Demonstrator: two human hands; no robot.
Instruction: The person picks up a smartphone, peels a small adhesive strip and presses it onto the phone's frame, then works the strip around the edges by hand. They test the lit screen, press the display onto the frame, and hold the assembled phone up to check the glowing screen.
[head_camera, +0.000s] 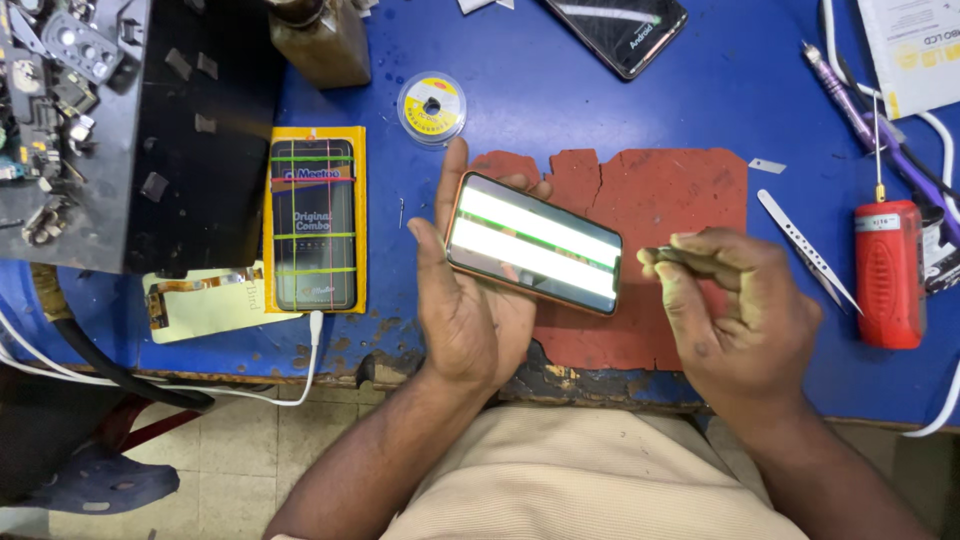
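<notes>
1. The left hand (470, 300) cradles a phone (533, 243), its grip curled around the phone's left end, thumb along the near edge.
2. The right hand (740, 315) pinches a thin tool (672, 256) at the phone's right end.
3. Under both grips lies a red mat (680, 195) on the blue table (560, 100); tweezers (805, 248) lie just right of the right grip.

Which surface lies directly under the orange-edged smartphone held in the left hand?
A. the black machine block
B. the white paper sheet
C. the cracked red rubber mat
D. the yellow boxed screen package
C: the orange-edged smartphone, gripped by the left hand, sits over the cracked red rubber mat on the blue table.
</notes>
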